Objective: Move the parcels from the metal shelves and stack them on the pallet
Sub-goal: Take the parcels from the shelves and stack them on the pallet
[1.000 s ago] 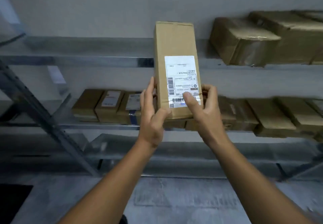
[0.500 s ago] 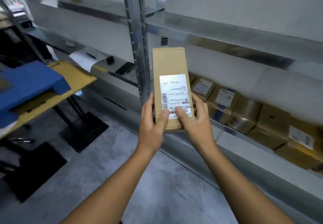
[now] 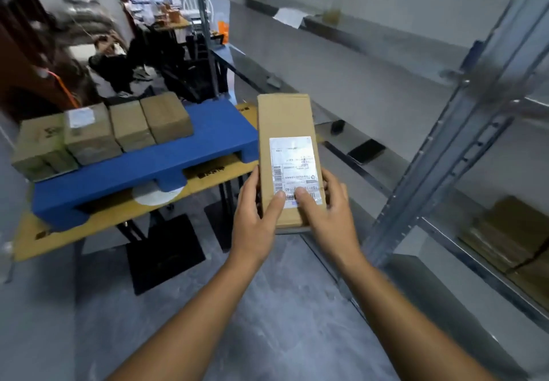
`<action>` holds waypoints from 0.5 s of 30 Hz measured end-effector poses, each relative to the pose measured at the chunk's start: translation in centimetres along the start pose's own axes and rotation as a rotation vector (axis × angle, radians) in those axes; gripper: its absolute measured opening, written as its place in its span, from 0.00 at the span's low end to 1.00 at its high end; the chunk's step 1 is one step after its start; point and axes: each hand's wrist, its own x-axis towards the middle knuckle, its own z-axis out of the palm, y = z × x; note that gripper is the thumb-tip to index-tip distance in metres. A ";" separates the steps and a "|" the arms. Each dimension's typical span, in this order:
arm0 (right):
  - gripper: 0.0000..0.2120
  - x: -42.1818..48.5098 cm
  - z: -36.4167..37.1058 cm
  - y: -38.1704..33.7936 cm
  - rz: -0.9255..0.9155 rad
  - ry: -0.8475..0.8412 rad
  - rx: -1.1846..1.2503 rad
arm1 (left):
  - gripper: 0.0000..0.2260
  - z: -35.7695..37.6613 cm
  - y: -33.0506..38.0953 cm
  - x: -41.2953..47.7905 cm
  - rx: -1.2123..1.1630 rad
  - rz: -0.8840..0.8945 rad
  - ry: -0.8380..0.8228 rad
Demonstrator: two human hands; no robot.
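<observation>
So, a long brown parcel (image 3: 283, 119) is held up in the air, roughly upright, over the floor (image 3: 267, 306) and between the pallet and the shelves (image 3: 436, 155). It's gripped at its bottom end by both hands. The left hand (image 3: 254, 217) is wrapped round its left side and the right hand (image 3: 331, 217) round its right side. Both thumbs are pressed onto the white label (image 3: 294, 164), which is seen upside down.

The blue pallet (image 3: 214, 140) is set on a yellowish surface (image 3: 214, 177) off to the left. Four boxes (image 3: 124, 131) are already lined up along the pallet's far edge, touching each other, out to its left corner. More parcels (image 3: 505, 232) can be made out low on the shelves at the right, a bit blurry.
</observation>
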 end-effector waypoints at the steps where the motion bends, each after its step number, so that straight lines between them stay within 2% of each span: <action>1: 0.26 1.0 1.9 -0.3 -0.006 -0.025 0.009 | 0.30 -1.6 -0.3 1.1 0.004 -0.002 0.025; 4: 0.24 3.7 6.6 -1.0 -0.021 -0.093 0.020 | 0.26 -5.2 -1.2 3.9 0.000 -0.015 0.101; 8: 0.25 7.6 11.8 -1.1 -0.031 -0.182 0.014 | 0.32 -8.7 -3.2 7.6 -0.018 -0.055 0.172; 12: 0.28 12.3 16.1 -0.2 -0.023 -0.238 0.009 | 0.32 -11.4 -5.3 12.6 0.038 -0.105 0.206; 15: 0.27 17.0 19.2 1.5 -0.011 -0.275 -0.010 | 0.35 -12.6 -7.6 17.5 0.090 -0.127 0.205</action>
